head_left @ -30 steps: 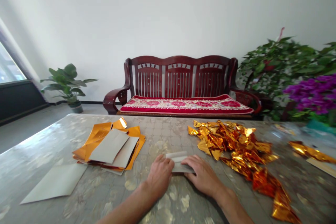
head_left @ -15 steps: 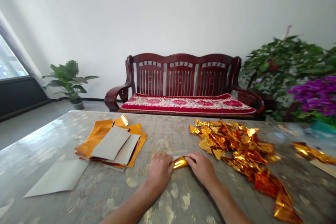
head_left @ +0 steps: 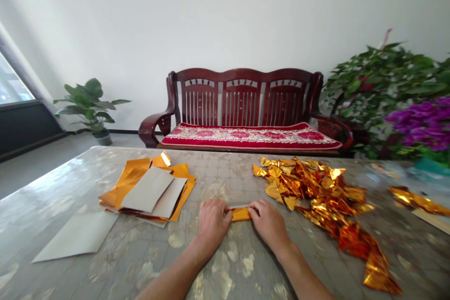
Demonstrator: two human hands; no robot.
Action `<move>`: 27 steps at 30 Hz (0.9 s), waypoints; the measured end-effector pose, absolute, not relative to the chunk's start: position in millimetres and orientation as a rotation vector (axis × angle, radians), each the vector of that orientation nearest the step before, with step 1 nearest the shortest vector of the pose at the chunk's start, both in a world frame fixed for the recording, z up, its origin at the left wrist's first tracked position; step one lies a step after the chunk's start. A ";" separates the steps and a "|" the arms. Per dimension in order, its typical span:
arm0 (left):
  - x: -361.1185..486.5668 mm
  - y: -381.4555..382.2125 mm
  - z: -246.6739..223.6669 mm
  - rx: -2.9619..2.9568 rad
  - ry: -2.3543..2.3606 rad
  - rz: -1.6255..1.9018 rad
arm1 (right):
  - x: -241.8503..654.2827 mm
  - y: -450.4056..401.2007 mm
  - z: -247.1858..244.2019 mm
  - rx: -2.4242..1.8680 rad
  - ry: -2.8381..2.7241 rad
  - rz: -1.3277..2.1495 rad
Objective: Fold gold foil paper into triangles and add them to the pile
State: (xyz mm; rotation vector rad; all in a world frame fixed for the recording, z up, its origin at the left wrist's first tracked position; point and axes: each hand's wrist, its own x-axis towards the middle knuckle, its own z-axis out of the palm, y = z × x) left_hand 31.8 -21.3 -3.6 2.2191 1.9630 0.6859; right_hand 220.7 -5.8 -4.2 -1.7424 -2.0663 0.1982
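A narrow folded strip of gold foil paper (head_left: 241,214) lies low over the table (head_left: 225,267), between the two hands, its long axis running left to right, roughly parallel to the wooden settee (head_left: 242,103) beyond. One end points into each hand; a gold face shows toward the wearer, and a pale sliver edges its far side. The left hand (head_left: 213,219) grips one end and the right hand (head_left: 270,225) the other, fingers curled. The step in hand looks like folding or rolling the sheet narrower; the next move would seem to call for even pressure from both hands, keeping the edges parallel. To the left sits a stack of foil-backed sheets (head_left: 146,190); to the right, a heap of crumpled gold foil pieces (head_left: 312,192).
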 end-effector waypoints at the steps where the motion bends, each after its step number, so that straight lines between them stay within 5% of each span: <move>1: 32.1 -21.3 -3.3 2.214 1.967 0.682 | 220.4 -5.8 -4.7 -1.741 -2.068 0.191; 27: 31.0 -25.9 -1.3 2.074 2.015 0.617 | 216.9 -7.7 -2.0 -1.774 -2.092 0.167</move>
